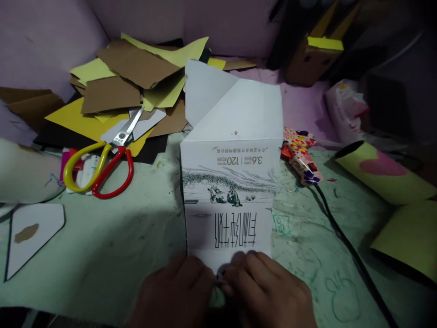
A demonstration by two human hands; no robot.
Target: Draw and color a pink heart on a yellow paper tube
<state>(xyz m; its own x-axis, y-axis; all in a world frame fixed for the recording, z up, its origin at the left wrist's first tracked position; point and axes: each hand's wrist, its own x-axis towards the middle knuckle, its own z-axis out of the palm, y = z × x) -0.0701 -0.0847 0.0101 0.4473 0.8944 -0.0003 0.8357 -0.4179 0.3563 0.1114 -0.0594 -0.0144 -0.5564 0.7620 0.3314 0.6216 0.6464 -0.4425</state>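
A white milk carton [229, 150] lies flattened on the pale green mat [112, 246], its printed text upside down to me and its far end folded up. My left hand [174, 294] and my right hand [269, 291] meet at the carton's near edge. Both have their fingers curled and pinched on that bottom edge, with fingertips pressed together around a small dark spot. Neither hand holds any tool.
Scissors [102, 164] with yellow and red handles lie to the left, before a heap of brown and yellow paper scraps [136, 82]. A patterned glue gun [302, 155] with a black cord [344, 241] lies right. Yellow paper rolls [385, 175] sit far right; a white card [32, 230] lies left.
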